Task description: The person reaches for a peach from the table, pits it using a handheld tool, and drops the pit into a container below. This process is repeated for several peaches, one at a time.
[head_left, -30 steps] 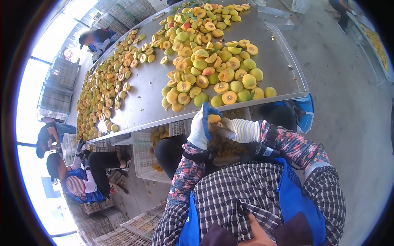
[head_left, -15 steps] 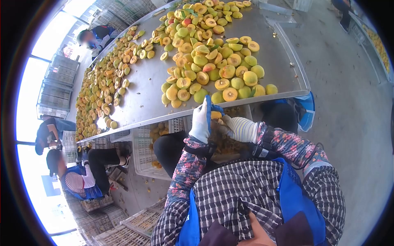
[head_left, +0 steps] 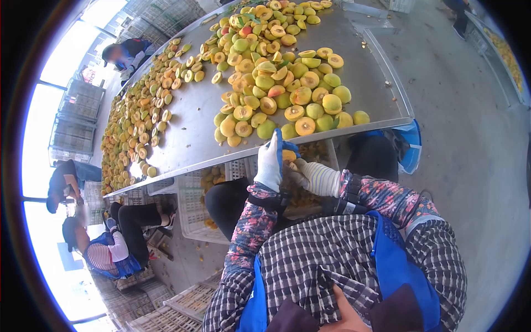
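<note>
My left hand (head_left: 271,163), in a white glove with blue-coated fingers, is closed around a yellow peach piece (head_left: 289,156) just below the table's near edge. Its index finger points up along the rim. My right hand (head_left: 318,178), in a striped knit glove, meets it from the right with curled fingers at the peach. Whatever those fingers hold is hidden. Beyond my hands, halved and whole peaches (head_left: 305,126) lie heaped on the metal table (head_left: 191,133). Beneath my hands, a crate (head_left: 332,155) contains more fruit, partly covered by my arms.
Another row of peach halves (head_left: 133,135) lines the table's left side. A white crate (head_left: 191,213) stands below on the left. Co-workers sit at the left, one in a striped top (head_left: 100,257). A blue container (head_left: 409,146) is under the right corner. Stacked crates (head_left: 77,122) stand far left.
The view has shifted slightly, so the table appears a little further left and up. Both hands stay together at the peach piece. The seated co-worker's arms have moved a little.
</note>
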